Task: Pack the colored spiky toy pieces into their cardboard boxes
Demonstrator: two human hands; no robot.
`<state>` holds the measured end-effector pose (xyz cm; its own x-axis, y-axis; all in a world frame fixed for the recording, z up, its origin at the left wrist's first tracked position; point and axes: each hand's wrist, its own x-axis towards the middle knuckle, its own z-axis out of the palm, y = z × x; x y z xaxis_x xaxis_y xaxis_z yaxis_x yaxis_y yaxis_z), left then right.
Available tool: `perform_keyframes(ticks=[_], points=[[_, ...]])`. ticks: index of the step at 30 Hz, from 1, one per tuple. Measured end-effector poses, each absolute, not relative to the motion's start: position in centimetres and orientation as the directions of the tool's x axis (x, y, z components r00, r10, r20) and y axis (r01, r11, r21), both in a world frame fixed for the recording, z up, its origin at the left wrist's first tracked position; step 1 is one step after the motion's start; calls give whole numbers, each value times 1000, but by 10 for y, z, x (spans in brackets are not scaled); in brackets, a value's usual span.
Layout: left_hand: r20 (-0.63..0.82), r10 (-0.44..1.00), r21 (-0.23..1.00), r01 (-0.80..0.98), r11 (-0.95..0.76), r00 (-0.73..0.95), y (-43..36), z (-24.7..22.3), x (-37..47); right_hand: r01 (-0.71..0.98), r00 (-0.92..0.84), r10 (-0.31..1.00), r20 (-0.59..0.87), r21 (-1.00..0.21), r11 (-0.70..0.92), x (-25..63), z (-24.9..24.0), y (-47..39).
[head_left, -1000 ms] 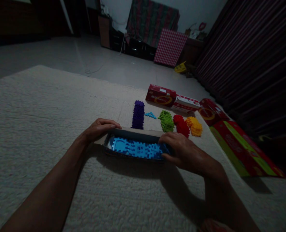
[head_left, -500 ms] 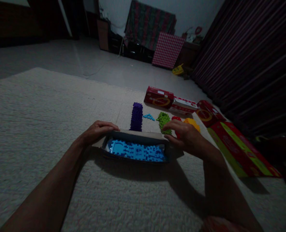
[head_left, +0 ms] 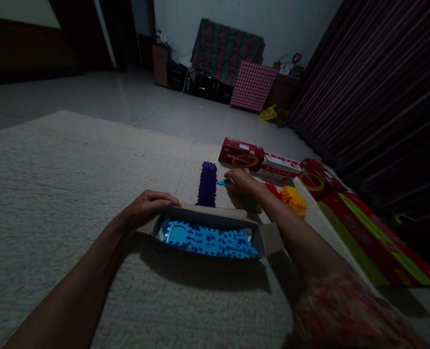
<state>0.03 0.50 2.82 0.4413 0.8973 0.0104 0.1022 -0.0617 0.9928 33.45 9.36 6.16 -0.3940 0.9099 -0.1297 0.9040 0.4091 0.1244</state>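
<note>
An open cardboard box (head_left: 207,253) lies on the pale mat, with light blue interlocking pieces (head_left: 209,238) inside. My left hand (head_left: 147,207) grips the box's back left edge, fingers together along its flap. Beyond the box, my right hand (head_left: 241,180) has its fingers closed on a small light blue piece (head_left: 223,182). A stack of purple pieces (head_left: 208,184) stands just left of that piece. Green pieces (head_left: 253,204) are partly hidden under my right wrist. Red pieces (head_left: 274,190) and yellow pieces (head_left: 294,201) lie to the right of my forearm.
Behind the pieces stand a red carton (head_left: 241,153) and a red-and-white carton (head_left: 280,166). Another red carton (head_left: 320,178) and a large red-and-green box (head_left: 378,237) are at the right, near a dark striped curtain (head_left: 374,72). The pale mat (head_left: 72,194) extends left.
My right hand has moved from the box's right end forward to the small light blue piece and closed on it. My left hand remains on the box. The view has tilted slightly up.
</note>
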Motion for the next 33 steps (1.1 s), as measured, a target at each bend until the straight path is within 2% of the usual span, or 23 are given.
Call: perform_keyframes(ticks=[5, 11, 15, 18, 22, 27, 33], points=[[18, 900, 994, 90, -63, 436, 5, 27, 1, 902, -410, 899, -151, 80, 425, 334, 57, 97], [23, 905, 994, 90, -67, 424, 5, 29, 3, 905, -406, 906, -123, 85, 417, 336, 57, 97], [7, 915, 994, 96, -49, 402, 4, 30, 3, 910, -415, 907, 75, 39, 413, 351, 72, 84], [-13, 921, 995, 100, -28, 390, 3, 30, 3, 877, -457, 856, 241, -42, 479, 360, 96, 49], [-16, 923, 996, 87, -19, 384, 3, 28, 3, 790, -538, 781, 316, -133, 598, 348, 127, -18], [15, 917, 997, 62, -44, 398, 5, 26, 4, 687, -631, 732, 258, -252, 681, 311, 129, -74], [37, 917, 998, 30, -53, 396, 6, 23, 5, 698, -653, 750, 101, -304, 648, 287, 112, -87]])
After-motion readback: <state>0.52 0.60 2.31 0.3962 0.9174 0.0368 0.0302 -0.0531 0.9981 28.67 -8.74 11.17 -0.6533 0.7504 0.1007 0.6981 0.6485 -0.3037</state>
